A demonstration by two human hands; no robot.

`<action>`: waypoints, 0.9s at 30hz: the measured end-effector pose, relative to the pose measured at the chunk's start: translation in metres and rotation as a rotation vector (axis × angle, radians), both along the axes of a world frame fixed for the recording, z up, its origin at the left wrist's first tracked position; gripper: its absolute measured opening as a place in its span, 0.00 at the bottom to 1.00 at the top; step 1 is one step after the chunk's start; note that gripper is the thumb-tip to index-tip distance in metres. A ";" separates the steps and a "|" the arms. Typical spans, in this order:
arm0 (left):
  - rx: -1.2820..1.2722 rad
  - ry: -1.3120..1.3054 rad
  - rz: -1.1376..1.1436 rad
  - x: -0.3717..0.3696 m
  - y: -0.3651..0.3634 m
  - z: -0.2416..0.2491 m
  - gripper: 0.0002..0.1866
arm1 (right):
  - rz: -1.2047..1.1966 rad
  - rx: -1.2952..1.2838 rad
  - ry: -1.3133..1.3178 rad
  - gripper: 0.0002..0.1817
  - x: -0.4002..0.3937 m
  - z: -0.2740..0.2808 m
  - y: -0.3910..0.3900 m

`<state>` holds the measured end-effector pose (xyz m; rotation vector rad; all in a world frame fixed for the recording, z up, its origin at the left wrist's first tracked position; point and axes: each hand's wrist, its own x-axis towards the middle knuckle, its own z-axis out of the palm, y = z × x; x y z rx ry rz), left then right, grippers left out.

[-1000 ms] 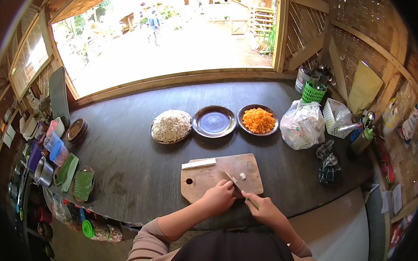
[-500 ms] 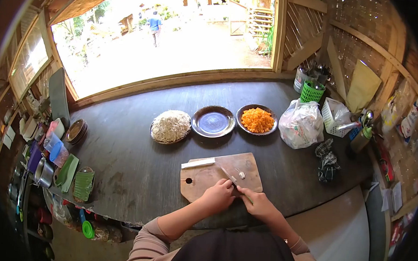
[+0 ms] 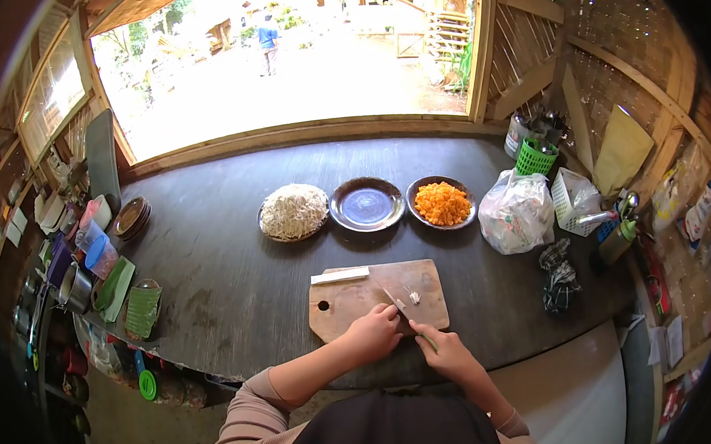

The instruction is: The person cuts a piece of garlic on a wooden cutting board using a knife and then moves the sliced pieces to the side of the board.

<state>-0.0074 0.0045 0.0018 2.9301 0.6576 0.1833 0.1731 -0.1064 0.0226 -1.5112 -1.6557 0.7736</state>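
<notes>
A wooden cutting board (image 3: pixel 344 301) lies at the table's front edge. My right hand (image 3: pixel 439 349) is wrapped round the green handle of a knife (image 3: pixel 395 300), whose blade lies over the board. Beside the blade, my left hand (image 3: pixel 374 331) has its fingers bent together at the board's lower edge; what they hold is hidden. A long white piece (image 3: pixel 340 275) rests along the board's top left, and small white bits (image 3: pixel 413 296) lie right of the blade. Behind are a plate of white shreds (image 3: pixel 294 211), an empty dark plate (image 3: pixel 366 204) and a plate of orange pieces (image 3: pixel 442 204).
A filled plastic bag (image 3: pixel 517 213), a white basket (image 3: pixel 572 201), a green basket (image 3: pixel 536 157) and a dark checked cloth (image 3: pixel 559 276) stand or lie at the right. Stacked brown plates (image 3: pixel 133 218) and green leaves (image 3: pixel 142 311) are at the left. Outside is a person (image 3: pixel 267 43).
My right hand has shifted slightly right and down with the knife, away from my left hand. The view has shifted a little.
</notes>
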 end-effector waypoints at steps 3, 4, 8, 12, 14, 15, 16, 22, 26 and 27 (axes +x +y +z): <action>-0.084 -0.111 0.044 0.000 0.001 -0.009 0.16 | 0.010 0.053 -0.002 0.19 -0.003 -0.007 0.010; -0.052 -0.094 0.013 -0.001 0.003 -0.011 0.16 | 0.008 0.032 -0.019 0.18 -0.004 -0.008 0.013; -0.059 -0.131 0.023 -0.001 0.002 -0.007 0.17 | 0.009 0.000 0.004 0.18 -0.003 -0.007 0.015; -0.096 -0.082 0.038 -0.001 0.001 0.000 0.17 | -0.007 0.007 0.014 0.18 -0.001 -0.003 0.006; -0.110 -0.079 0.051 -0.001 0.000 0.000 0.18 | -0.006 0.007 -0.003 0.19 0.001 -0.004 0.001; -0.111 -0.079 0.051 -0.001 0.000 0.000 0.18 | -0.006 0.006 -0.003 0.19 0.002 -0.005 -0.001; -0.102 -0.072 0.044 -0.001 0.000 0.000 0.18 | -0.004 0.017 0.001 0.19 0.003 -0.005 -0.002; -0.095 -0.051 0.041 -0.001 0.000 0.005 0.18 | 0.005 0.023 -0.019 0.20 0.002 -0.007 0.000; -0.020 -0.110 -0.026 0.000 0.005 -0.016 0.18 | 0.004 -0.034 -0.015 0.17 -0.005 -0.005 0.008; -0.018 -0.109 -0.027 -0.001 0.005 -0.019 0.18 | 0.003 -0.032 -0.014 0.17 -0.005 -0.006 0.009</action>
